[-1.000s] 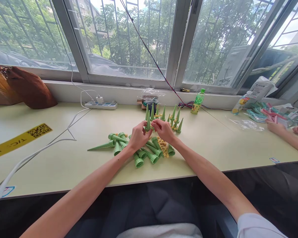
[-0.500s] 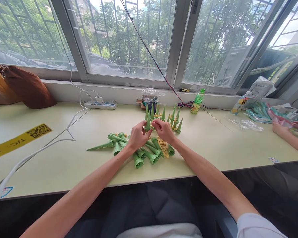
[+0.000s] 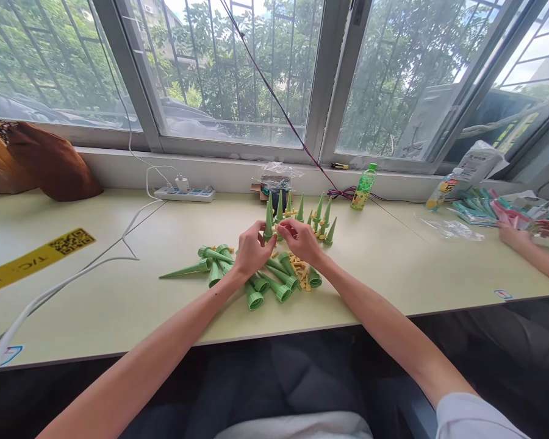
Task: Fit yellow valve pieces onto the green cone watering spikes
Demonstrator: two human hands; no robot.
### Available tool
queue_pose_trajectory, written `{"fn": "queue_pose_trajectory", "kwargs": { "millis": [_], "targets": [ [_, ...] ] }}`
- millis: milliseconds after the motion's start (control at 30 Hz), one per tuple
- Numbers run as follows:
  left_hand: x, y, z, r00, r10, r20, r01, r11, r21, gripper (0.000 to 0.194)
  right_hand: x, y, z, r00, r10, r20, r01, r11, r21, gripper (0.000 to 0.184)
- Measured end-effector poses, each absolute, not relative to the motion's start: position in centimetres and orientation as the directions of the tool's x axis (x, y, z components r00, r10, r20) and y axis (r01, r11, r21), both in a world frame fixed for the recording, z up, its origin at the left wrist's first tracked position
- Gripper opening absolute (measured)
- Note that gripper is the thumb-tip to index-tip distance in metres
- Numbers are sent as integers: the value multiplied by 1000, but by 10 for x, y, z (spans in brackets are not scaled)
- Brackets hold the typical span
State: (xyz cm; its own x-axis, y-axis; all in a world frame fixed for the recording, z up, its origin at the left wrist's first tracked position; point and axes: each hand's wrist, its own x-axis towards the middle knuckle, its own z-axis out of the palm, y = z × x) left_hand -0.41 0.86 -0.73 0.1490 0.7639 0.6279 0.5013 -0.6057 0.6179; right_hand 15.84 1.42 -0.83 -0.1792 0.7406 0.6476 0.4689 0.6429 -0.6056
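My left hand [image 3: 252, 250] is closed around the lower part of a green plant watering spike [image 3: 268, 219], which stands point up. Beside its base, the fingertips of my right hand [image 3: 302, 239] are pinched together; a bit of yellow shows there, largely covered by the fingers. Behind both hands, several green spikes [image 3: 327, 213] stand upright with small yellow valves [image 3: 321, 233] fitted to them. More spikes lie loose in a heap [image 3: 281, 291] under and around my wrists, their ribbed open ends showing. Loose yellow valves [image 3: 304, 277] are piled between them.
A green-labelled bottle [image 3: 363, 188] stands near the sill. At the back left lie a power strip [image 3: 185, 194] and a white cable [image 3: 132, 228]; a brown bag [image 3: 50, 161] stands farther left. On the right, another person's hands [image 3: 515, 236] handle pink and teal items.
The spike in my left hand has shifted slightly left, and my left fingers with it. My right hand stays pinched in nearly the same place. The other person's hands have moved among the pink items.
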Motion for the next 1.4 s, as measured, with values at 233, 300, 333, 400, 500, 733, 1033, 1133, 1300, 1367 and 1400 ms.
{"fn": "queue_pose_trajectory", "kwargs": {
  "millis": [233, 300, 333, 400, 500, 733, 1033, 1133, 1300, 1367, 1400],
  "targets": [
    [-5, 9, -7, 147, 770, 621, 469, -607, 641, 19, 159, 15, -10, -192, 755, 627, 438, 638, -633, 25],
    [-5, 9, -7, 153, 767, 623, 466, -612, 639, 19, 159, 16, -11, -195, 752, 629, 437, 641, -631, 25],
    [-5, 10, -7, 156, 767, 623, 464, -614, 639, 19, 160, 17, -11, -198, 749, 632, 438, 644, -627, 25],
    [-5, 10, -8, 163, 766, 622, 460, -617, 639, 19, 160, 17, -12, -201, 743, 639, 446, 650, -616, 27],
    [-5, 10, -8, 177, 764, 621, 456, -622, 636, 20, 161, 17, -11, -197, 736, 648, 476, 650, -593, 34],
    [-4, 10, -9, 174, 766, 619, 454, -620, 640, 20, 161, 17, -11, -183, 731, 657, 512, 642, -571, 41],
    [-5, 10, -8, 138, 789, 599, 454, -588, 670, 19, 160, 16, -12, -204, 756, 622, 445, 638, -629, 25],
    [-5, 10, -9, 152, 785, 601, 453, -595, 663, 19, 160, 16, -11, -203, 756, 622, 455, 636, -623, 25],
    [-5, 10, -10, 160, 778, 608, 464, -603, 649, 20, 161, 15, -9, -203, 751, 628, 495, 632, -596, 32],
    [-5, 10, -10, 166, 777, 608, 467, -605, 645, 20, 161, 15, -9, -203, 752, 628, 517, 627, -583, 35],
    [-5, 10, -10, 169, 777, 607, 467, -605, 645, 21, 161, 15, -9, -203, 751, 629, 526, 625, -577, 36]
  ]
}}
